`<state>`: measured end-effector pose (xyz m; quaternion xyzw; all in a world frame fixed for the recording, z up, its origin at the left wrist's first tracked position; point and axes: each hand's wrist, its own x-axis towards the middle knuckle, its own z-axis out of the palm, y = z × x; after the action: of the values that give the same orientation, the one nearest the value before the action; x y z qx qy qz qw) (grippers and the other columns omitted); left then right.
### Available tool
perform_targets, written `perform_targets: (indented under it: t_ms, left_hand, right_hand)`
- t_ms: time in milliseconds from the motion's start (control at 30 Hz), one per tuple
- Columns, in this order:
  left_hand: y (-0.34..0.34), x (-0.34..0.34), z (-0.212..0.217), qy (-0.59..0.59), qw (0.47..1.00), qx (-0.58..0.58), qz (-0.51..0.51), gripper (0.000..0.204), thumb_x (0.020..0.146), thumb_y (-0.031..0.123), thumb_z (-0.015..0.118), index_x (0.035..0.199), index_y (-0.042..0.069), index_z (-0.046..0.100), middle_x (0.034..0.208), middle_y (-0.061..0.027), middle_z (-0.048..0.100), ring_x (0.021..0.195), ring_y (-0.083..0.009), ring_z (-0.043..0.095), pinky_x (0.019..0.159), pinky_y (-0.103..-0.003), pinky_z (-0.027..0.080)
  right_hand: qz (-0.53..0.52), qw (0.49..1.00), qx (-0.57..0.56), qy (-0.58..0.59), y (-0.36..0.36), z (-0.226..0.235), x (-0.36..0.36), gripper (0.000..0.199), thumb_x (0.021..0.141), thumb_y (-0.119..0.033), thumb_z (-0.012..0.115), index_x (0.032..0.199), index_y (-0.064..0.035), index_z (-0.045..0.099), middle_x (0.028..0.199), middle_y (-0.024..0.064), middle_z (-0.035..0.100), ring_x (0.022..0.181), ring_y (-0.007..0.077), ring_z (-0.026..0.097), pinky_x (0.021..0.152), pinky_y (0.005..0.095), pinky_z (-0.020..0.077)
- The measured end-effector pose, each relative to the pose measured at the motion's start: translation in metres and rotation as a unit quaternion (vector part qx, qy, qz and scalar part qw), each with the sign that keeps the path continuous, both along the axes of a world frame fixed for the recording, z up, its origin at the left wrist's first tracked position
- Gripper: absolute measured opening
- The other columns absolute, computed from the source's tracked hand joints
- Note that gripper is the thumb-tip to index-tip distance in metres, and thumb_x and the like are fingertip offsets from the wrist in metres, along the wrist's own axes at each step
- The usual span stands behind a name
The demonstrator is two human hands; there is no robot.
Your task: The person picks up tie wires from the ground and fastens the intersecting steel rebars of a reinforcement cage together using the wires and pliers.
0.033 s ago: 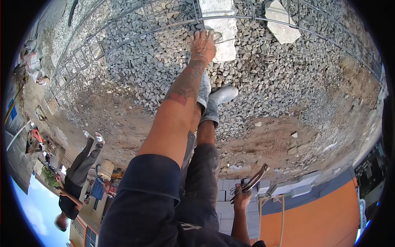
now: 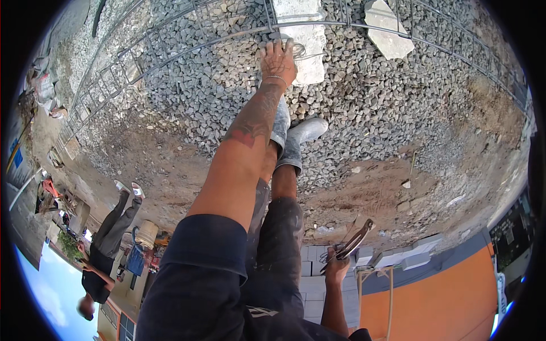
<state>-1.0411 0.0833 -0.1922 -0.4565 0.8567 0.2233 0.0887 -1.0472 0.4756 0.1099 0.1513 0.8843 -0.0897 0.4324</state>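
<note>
My left hand [image 2: 278,63] reaches far forward, back upward, its fingertips at the near bar of a long rebar cage [image 2: 239,34]. Beside its thumb side, a thin loop of tie wire [image 2: 298,51] sticks out over a pale concrete slab [image 2: 310,67]; the fingers seem closed on this wire, though their undersides are hidden. Low and to the right, my right hand [image 2: 338,268] grips long-handled metal pincers [image 2: 358,237], with thin wire strands showing beside them.
Grey gravel [image 2: 364,113] lies under the cage, with a second slab piece [image 2: 388,31] at the right. Brown soil [image 2: 364,187] borders it. My boot [image 2: 307,132] stands on the gravel. Pale blocks [image 2: 313,284] are stacked by an orange wall [image 2: 438,301]. Another person [image 2: 108,244] stands at the left.
My right hand and the pincers have shifted slightly up and to the right. The left hand stays at nearly the same place by the cage.
</note>
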Motion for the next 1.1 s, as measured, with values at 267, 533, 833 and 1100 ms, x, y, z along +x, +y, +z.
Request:
perform_targets:
  t_ms: [267,533,833,1100]
  left_hand:
    - [0.060,0.035,0.064,0.077,0.997,-0.011,0.011,0.070,0.068,0.035,0.066,0.124,0.006,0.036,0.123,-0.0195,0.031,0.117,-0.0393,0.026,0.096,-0.051,0.023]
    - [0.075,0.020,0.121,0.070,0.879,0.451,0.139,0.056,0.082,0.046,0.053,0.113,0.000,0.049,0.104,-0.0157,0.054,0.091,-0.0271,0.056,0.078,-0.036,0.045]
    - [0.082,0.034,0.165,0.075,0.391,0.880,0.259,0.055,0.089,0.044,0.039,0.109,-0.006,0.049,0.097,-0.0155,0.058,0.079,-0.0267,0.062,0.069,-0.039,0.051]
    - [0.088,0.032,0.189,0.164,0.420,0.787,0.421,0.056,0.090,0.044,0.036,0.111,-0.006,0.046,0.100,-0.0192,0.057,0.083,-0.0307,0.060,0.071,-0.041,0.050]
  right_hand:
    - [0.071,0.974,-0.182,0.111,-0.140,-0.077,-0.053,0.020,0.073,-0.014,0.068,0.078,0.0024,0.058,0.068,0.0066,0.056,0.062,0.0138,0.048,0.060,0.0300,0.0412]
    - [0.030,0.963,-0.252,0.092,-0.180,-0.098,-0.049,0.021,0.073,-0.011,0.069,0.080,0.0023,0.053,0.066,0.0056,0.053,0.061,0.0132,0.046,0.058,0.0278,0.0403]
    - [0.100,0.964,-0.245,0.003,-0.204,-0.083,-0.069,0.023,0.071,-0.010,0.069,0.081,0.0015,0.052,0.065,0.0097,0.059,0.056,0.0139,0.053,0.054,0.0296,0.0436]
    - [-0.091,0.934,-0.332,-0.096,-0.204,-0.066,-0.083,0.020,0.076,-0.006,0.065,0.083,-0.0007,0.048,0.076,0.0069,0.062,0.065,0.0093,0.053,0.058,0.0240,0.0435]
